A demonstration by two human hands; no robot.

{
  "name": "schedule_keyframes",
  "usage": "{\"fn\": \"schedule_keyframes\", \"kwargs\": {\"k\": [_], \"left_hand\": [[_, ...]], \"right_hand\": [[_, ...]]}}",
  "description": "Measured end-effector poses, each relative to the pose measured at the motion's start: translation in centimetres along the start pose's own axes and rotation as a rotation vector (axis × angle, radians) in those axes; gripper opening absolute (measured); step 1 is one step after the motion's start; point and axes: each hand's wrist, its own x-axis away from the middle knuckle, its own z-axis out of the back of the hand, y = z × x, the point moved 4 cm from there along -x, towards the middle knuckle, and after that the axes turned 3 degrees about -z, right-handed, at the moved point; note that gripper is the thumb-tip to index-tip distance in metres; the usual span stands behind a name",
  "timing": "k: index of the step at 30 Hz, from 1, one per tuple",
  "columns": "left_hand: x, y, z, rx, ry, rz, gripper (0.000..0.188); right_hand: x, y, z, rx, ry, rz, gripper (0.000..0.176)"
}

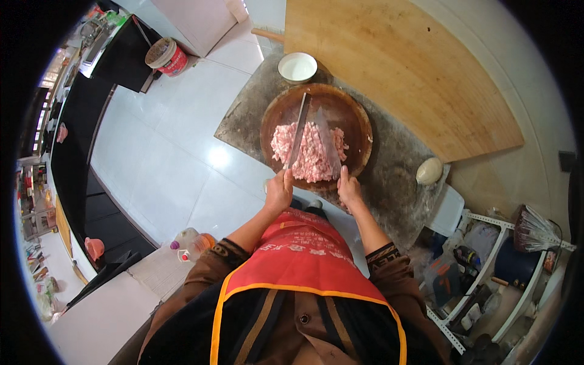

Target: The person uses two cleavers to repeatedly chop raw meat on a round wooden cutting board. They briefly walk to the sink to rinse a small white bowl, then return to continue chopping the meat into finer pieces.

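Observation:
My left hand (279, 189) grips a cleaver (300, 128), its blade pointing away from me across the left part of the minced meat (310, 155). In my right hand (349, 188) is a second cleaver (327, 139), its blade slightly blurred over the right side of the mince. Both handles are hidden inside my fists. The pink and white mince is spread over the near half of a round wooden chopping block (342, 102). A white bowl (297, 67) stands just beyond the block's far rim.
The block rests on a worn grey tabletop (392, 182). A large wooden board (401, 68) leans on the wall behind. A pale oval object (429, 171) lies at the table's right corner. A white rack (483, 283) stands right; a bucket (167, 56) is on the floor far left.

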Motion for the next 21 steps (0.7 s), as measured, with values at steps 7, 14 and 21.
{"fn": "schedule_keyframes", "kwargs": {"k": [7,14,21], "left_hand": [[-0.1,2.4,-0.5,0.042,-0.219,0.228,0.050],[-0.9,-2.1,-0.9,-0.250,-0.138,0.004,0.049],[0.4,0.1,-0.8,-0.185,-0.085,-0.009,0.049]], "right_hand": [[-2.2,2.8,-0.2,0.214,0.222,0.202,0.069],[-1.7,1.5,-0.3,-0.149,0.311,0.450,0.067],[0.5,-0.3,1.2,-0.154,0.113,0.148,0.071]]}}
